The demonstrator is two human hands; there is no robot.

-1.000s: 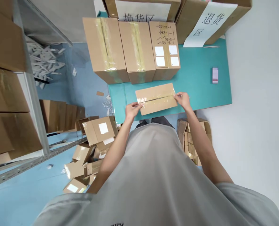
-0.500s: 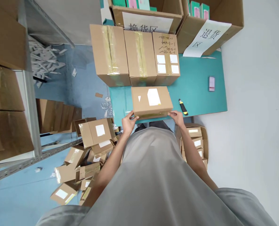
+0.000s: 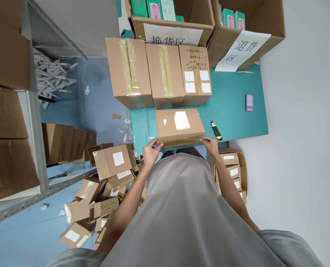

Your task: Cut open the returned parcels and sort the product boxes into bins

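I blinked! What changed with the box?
The box has tipped: its taped side, which faced up, now faces the person, and a white label shows on top. The left hand and right hand are still at its ends. The three boxes behind stayed put.

The carton (image 3: 169,128) lies between three boxes (image 3: 165,72) and the hands (image 3: 181,146).

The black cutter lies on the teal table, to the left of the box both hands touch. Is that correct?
Wrong side: the head view shows the cutter to the right of the box. It is on the teal table; left hand and right hand touch the box.
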